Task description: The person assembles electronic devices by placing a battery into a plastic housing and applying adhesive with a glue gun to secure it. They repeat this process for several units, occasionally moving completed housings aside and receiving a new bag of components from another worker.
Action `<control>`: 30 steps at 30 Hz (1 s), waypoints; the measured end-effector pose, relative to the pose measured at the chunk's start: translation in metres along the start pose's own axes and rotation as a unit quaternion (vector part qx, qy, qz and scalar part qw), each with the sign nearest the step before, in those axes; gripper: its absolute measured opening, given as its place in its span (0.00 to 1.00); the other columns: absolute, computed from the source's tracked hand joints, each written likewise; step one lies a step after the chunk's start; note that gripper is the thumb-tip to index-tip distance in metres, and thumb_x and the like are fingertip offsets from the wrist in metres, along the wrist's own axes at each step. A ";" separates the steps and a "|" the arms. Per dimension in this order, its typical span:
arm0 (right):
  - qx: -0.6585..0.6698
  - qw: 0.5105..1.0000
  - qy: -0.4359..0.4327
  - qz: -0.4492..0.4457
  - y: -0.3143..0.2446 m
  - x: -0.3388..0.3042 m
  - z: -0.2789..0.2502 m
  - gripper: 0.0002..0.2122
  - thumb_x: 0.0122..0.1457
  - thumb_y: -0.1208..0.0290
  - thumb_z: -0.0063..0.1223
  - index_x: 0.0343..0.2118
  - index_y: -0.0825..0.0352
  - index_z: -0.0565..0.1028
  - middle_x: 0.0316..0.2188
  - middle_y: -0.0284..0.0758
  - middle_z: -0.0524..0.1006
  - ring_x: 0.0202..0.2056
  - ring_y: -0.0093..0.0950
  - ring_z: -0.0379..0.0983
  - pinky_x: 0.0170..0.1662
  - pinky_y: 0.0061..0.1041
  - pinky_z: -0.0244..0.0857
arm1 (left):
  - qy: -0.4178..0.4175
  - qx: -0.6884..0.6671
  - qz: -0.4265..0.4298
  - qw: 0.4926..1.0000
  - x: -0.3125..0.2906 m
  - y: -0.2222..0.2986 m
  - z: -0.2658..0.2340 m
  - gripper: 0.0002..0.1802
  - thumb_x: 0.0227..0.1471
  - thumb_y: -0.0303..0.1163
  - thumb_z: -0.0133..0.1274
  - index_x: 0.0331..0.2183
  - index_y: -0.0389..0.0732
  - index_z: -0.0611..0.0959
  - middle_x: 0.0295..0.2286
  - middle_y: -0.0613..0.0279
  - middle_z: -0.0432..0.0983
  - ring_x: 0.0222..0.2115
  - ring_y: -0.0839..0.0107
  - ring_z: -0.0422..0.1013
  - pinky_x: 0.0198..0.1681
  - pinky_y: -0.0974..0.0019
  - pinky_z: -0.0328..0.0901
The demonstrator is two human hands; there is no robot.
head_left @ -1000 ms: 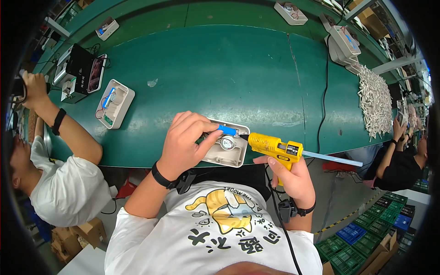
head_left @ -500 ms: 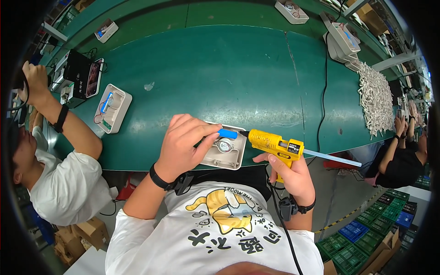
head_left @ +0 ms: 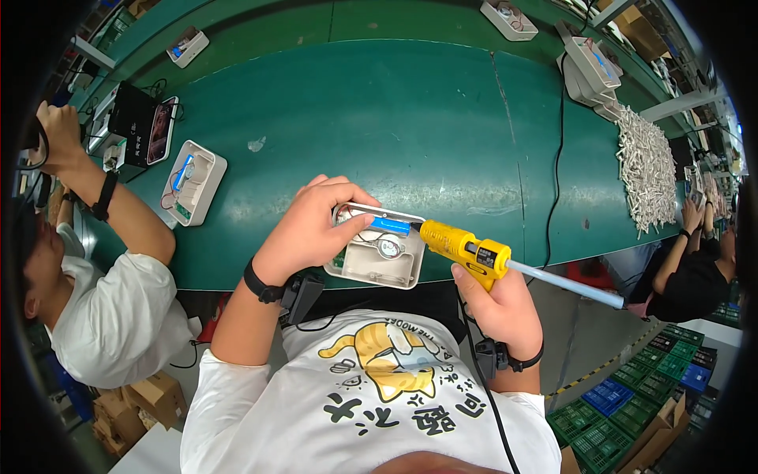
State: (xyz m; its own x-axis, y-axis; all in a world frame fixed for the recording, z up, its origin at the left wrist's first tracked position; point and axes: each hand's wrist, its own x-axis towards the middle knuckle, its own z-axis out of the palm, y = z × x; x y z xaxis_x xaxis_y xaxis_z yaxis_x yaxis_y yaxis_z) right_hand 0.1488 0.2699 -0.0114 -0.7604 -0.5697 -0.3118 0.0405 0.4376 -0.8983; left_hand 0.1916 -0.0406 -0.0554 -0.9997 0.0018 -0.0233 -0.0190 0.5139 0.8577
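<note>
A white plastic housing lies open side up at the near table edge, with a round metal-faced speaker-like part inside. Along its far wall sits a blue cylindrical battery. My left hand is closed over the housing's far left wall, fingers at the rim and thumb against the battery's left end. In my right hand is a yellow hot glue gun, its dark nozzle at the battery's right end. A long translucent glue stick sticks out of the gun's back.
Another housing with a battery stands at the left, near a black box. More housings are on the far side. A pile of small white parts and a black cable lie at the right. Co-workers sit on both sides.
The battery has gone down into the housing against its far wall. My left fingers have shifted from pinching it to the rim. The glue gun has tilted and moved slightly left.
</note>
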 end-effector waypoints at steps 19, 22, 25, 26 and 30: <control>0.000 1.000 0.014 0.007 0.001 -0.007 0.002 0.12 0.72 0.67 0.57 0.49 0.71 0.79 0.30 0.32 0.83 0.26 0.17 0.75 0.29 0.20 0.70 | 0.066 0.017 0.005 0.998 -0.022 -0.005 0.017 0.06 0.60 0.32 0.63 0.39 0.45 0.88 0.32 0.67 0.77 0.37 0.64 0.68 0.48 0.58 0.60; 0.042 0.996 0.000 0.077 -0.005 -0.013 -0.001 0.11 0.72 0.68 0.57 0.49 0.71 0.79 0.34 0.34 0.84 0.29 0.17 0.76 0.30 0.20 0.70 | 0.081 0.019 0.018 0.996 -0.025 -0.009 0.019 0.06 0.61 0.33 0.62 0.40 0.45 0.88 0.33 0.67 0.78 0.37 0.64 0.69 0.48 0.58 0.60; 0.088 0.991 -0.010 0.104 -0.013 -0.010 0.002 0.11 0.72 0.69 0.57 0.48 0.71 0.80 0.36 0.35 0.85 0.30 0.18 0.76 0.31 0.20 0.70 | 0.070 0.019 0.028 0.997 -0.025 -0.010 0.017 0.08 0.62 0.31 0.59 0.43 0.45 0.87 0.36 0.66 0.79 0.39 0.63 0.70 0.49 0.58 0.60; 0.116 0.989 -0.011 0.094 -0.016 -0.007 0.006 0.10 0.72 0.69 0.57 0.48 0.72 0.80 0.36 0.35 0.85 0.30 0.18 0.76 0.31 0.21 0.70 | 0.073 0.016 0.023 0.997 -0.026 -0.009 0.016 0.08 0.62 0.31 0.59 0.43 0.45 0.87 0.36 0.66 0.79 0.39 0.63 0.70 0.49 0.58 0.60; 0.149 0.988 -0.030 0.037 -0.015 0.007 0.030 0.09 0.71 0.70 0.57 0.46 0.72 0.80 0.35 0.34 0.85 0.29 0.18 0.76 0.30 0.21 0.69 | 0.065 0.032 0.043 0.996 -0.029 -0.007 0.012 0.14 0.56 0.26 0.55 0.46 0.45 0.85 0.39 0.65 0.78 0.42 0.62 0.70 0.50 0.58 0.59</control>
State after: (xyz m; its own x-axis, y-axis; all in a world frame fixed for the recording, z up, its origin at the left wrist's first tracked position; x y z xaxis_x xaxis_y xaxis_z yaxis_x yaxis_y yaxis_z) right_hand 0.1625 0.2381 -0.0092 -0.7085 -0.5883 -0.3898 0.2901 0.2607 -0.9208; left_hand 0.2205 -0.0335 -0.0669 -0.9910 -0.0614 0.1189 0.0629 0.5709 0.8186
